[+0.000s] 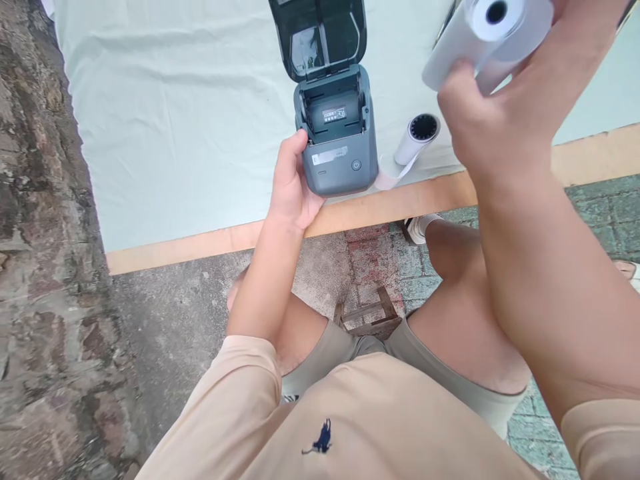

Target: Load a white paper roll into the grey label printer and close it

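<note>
A dark grey label printer [341, 172] stands at the table's near edge with its lid [320, 40] swung up. Its paper bay [333, 110] shows no roll, only a small printed label inside. My left hand [295, 180] grips the printer's left front corner, thumb on top. At the upper right, my right hand [495, 113] is closed round a white paper roll [457, 50] with a dark core hole and a loose end curling out. Between printer and right hand, a smaller white paper roll [407, 148] with a black ribbed core rests on the table, its strip partly unwound.
A pale green cloth [185, 133] covers the table, with a bare wooden edge [200, 250] along the front. A rough stone wall [45, 267] borders the left side. Below are my knees, a small wooden stool [370, 317] and brick paving [540, 427].
</note>
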`<state>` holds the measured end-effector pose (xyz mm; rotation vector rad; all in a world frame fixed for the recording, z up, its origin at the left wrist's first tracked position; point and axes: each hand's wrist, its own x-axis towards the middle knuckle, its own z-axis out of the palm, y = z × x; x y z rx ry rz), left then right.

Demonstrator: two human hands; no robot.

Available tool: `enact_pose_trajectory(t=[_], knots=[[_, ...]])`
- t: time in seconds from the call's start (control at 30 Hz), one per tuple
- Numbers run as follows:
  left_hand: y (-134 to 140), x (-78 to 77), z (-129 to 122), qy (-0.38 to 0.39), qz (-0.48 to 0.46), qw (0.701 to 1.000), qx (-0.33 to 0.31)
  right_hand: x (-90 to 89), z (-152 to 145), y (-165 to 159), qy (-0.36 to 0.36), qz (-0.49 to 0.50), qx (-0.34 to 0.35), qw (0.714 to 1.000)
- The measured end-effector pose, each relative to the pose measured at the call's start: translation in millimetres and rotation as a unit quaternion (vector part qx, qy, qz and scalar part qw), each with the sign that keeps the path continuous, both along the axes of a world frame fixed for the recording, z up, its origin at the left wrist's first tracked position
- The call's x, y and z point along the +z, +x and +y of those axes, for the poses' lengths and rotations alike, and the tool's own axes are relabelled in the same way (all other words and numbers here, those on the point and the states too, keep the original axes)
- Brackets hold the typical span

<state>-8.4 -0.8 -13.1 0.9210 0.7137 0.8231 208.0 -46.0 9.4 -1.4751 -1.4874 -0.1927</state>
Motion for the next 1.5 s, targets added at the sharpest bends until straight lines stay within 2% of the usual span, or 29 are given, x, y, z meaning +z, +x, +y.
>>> enact_pose_trajectory(t=[0.1, 0.17, 0.27, 0.33, 0.37, 0.47, 0.63, 0.77, 0.97, 1.17, 1.4, 1.5], knots=[[1, -1.3, 0, -0.001, -0.01, 1.0, 0.002, 2.6, 0, -6, 0.064, 0.018, 0.03, 0.997], [1, -2.4, -1, 0.0, -0.019, 1.0, 0.008, 5.5, -1, -14, 0.066, 0.006, 0.06, 0.996], [0, -3.5, -3, 0.005, -0.024, 1.0, 0.004, 17.2, 3, -36, -0.033, -0.058, 0.061, 0.996], [-1, -3.3, -4, 0.006, -0.027, 1.0, 0.001, 27.5, 6, -53, -0.136, -0.127, 0.039, 0.982], [-1, -2.9, -5, 0.005, -0.029, 1.0, 0.003, 31.8, 8, -60, -0.159, -0.144, 0.031, 0.976], [-1, -1.1, -7, 0.004, -0.037, 0.999, 0.013, 36.7, 11, -71, -0.186, -0.165, 0.026, 0.968], [2, 1.0, -8, 0.01, -0.038, 0.999, 0.005, 29.0, 10, -62, -0.245, -0.191, 0.05, 0.949], [0, -0.7, -6, -0.009, -0.043, 0.999, 0.009, 26.9, 10, -59, -0.232, -0.169, 0.054, 0.956], [-1, 0.2, -4, -0.016, -0.04, 0.999, 0.018, 26.7, 7, -58, -0.22, -0.19, 0.15, 0.945], [-4, -2.4, -4, -0.023, -0.043, 0.999, 0.009, 26.5, 3, -56, -0.198, -0.177, 0.182, 0.947], [-4, -1.7, -6, -0.005, -0.075, 0.997, 0.01, 35.2, -3, -65, -0.254, -0.158, 0.192, 0.935], [-4, -2.9, -7, 0.012, -0.066, 0.998, 0.008, 36.6, -7, -63, -0.194, -0.138, 0.196, 0.951]])
